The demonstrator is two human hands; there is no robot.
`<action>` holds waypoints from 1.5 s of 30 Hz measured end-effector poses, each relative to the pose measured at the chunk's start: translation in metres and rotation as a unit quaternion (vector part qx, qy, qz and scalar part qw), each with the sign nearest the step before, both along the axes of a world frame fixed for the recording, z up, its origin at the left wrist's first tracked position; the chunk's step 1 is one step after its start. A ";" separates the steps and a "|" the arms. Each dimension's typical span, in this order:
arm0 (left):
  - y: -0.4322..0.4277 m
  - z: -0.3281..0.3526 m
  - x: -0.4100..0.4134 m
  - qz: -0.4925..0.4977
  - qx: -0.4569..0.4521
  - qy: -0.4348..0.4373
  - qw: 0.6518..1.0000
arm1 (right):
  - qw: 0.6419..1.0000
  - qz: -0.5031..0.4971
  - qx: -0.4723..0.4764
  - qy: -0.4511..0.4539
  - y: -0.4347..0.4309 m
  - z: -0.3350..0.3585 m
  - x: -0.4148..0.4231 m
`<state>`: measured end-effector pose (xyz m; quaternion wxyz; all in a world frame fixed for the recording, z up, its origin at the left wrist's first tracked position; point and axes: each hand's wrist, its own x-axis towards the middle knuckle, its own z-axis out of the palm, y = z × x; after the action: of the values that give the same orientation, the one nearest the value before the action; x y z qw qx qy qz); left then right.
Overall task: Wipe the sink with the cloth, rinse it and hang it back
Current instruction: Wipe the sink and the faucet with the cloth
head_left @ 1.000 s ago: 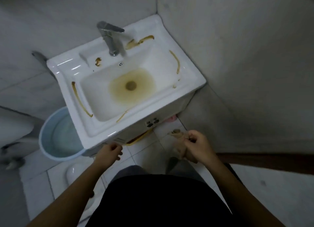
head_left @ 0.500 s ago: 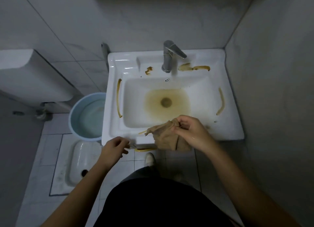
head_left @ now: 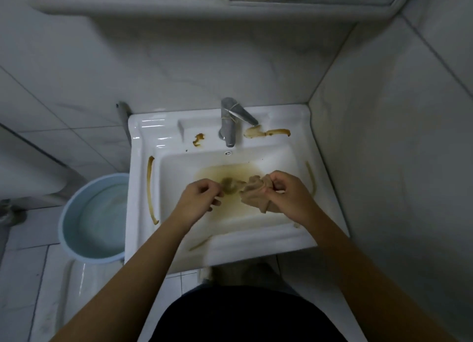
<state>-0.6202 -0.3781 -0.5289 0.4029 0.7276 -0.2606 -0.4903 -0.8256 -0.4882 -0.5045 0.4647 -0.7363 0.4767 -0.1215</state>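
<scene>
Grey marbled tiles line this corner, and a white ledge [head_left: 179,7] runs along the wall above a glossy white ceramic sink [head_left: 143,136]. Its rectangular basin is filmed with a yellow-brown stain [head_left: 230,208] around the drain, and thin brown streaks [head_left: 150,188] mark the left, right and front rims, with smears beside the metal tap [head_left: 230,121].

The cloth [head_left: 256,191] is a tan, limp, crumpled piece of fabric, bunched into soft folds. It hangs over the middle of the basin, right of the drain, with its lower end drooping toward the stained bottom. The right hand [head_left: 290,199] grips it, its fingers [head_left: 275,181] curled round the gathered top, so the bulk of the cloth sits left of and below the knuckles.

The left hand [head_left: 199,199] is just beside it over the drain, fingers [head_left: 215,191] curled inward. The picture is too blurred there to tell whether they pinch a corner of the cloth.

A round pale-blue plastic bucket [head_left: 67,229] of water stands on the floor at the sink's left.
</scene>
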 end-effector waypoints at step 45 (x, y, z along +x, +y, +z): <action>-0.041 -0.121 0.019 0.134 0.252 0.380 0.880 | 0.837 -0.240 0.467 -0.152 -0.076 -0.146 0.022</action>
<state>-0.6017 -0.4190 -0.6498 0.3353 0.5904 0.1448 -0.7197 -0.8039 -0.5638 -0.6501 0.7761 -0.2661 0.5625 -0.1022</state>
